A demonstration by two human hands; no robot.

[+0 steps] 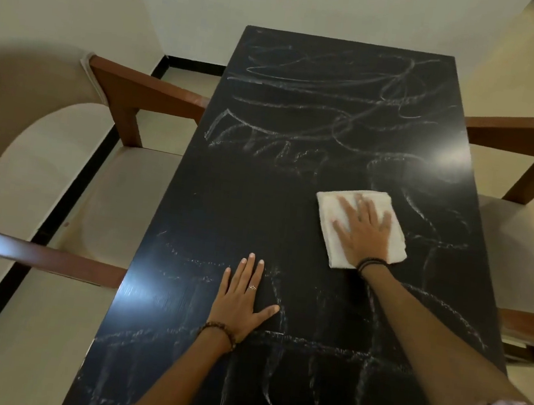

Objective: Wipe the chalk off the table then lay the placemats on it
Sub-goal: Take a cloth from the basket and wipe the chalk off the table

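Pale walls and a light floor surround a long black table [252, 200], which is flanked by a cushioned wooden chair [70, 178] on the left and another chair [526, 214] on the right. Chalk marks [299, 145] are spread over the far half and the near end of the table, while a darker band across the middle left looks already wiped. A folded white cloth [332, 207] is pressed flat to the table right of centre by the right hand [361, 227], whose fingers are spread straight over it rather than curled round it. The left hand [242, 300] is laid flat on the near part of the table with fingers straight, nothing being held, seemingly as a brace. No placemats are seen in this view; they may lie out of frame, though that cannot be told. Several risks can be judged from here. Chalk could be smeared rather than lifted if the cloth is loaded with dust and not turned. The far end may be left streaked, since a long reach is demanded. Fresh marks could also be spread by the bracing palm, which rests on chalk.
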